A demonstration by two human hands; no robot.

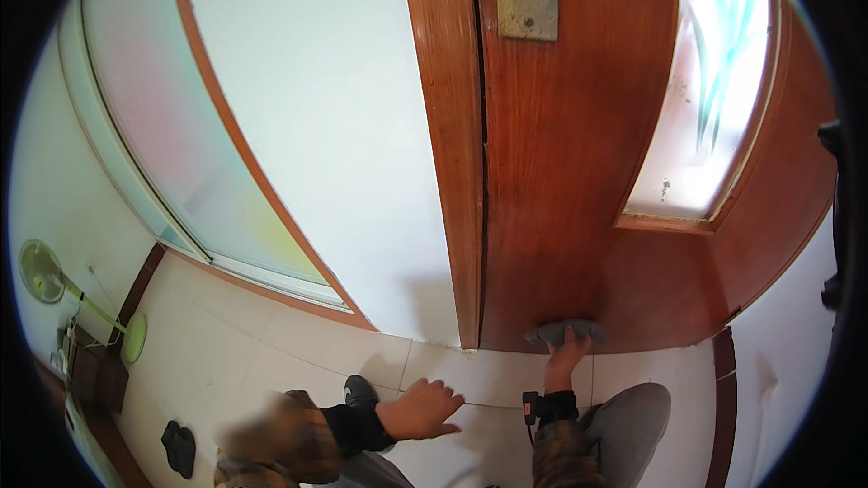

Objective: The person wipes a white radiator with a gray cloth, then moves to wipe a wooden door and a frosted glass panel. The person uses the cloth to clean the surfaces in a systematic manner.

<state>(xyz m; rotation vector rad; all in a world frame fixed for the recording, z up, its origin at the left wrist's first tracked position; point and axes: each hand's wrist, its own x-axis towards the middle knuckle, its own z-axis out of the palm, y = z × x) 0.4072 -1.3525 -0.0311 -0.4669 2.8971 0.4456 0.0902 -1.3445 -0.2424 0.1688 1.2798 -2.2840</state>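
Note:
Low on the reddish-brown wooden door point(579, 154), my right hand point(565, 363) presses a dark grey cloth point(553, 333) against the panel near its bottom edge. The fingers lie over the cloth, and part of it is hidden behind them. My left hand point(420, 411) hangs above the tiled floor, left of the right hand. Nothing shows in it; its fingers are loosely bent and the thumb stands apart. Both wrists wear dark bands, with plaid sleeves below.
A metal lock plate point(528, 0) and a frosted glass pane point(696, 99) are set in the door. The wooden door frame point(448, 154) runs down its left side. Black slippers point(178, 448) lie on the floor at the left, near a green fan point(134, 336). My knee point(633, 429) is beside the right arm.

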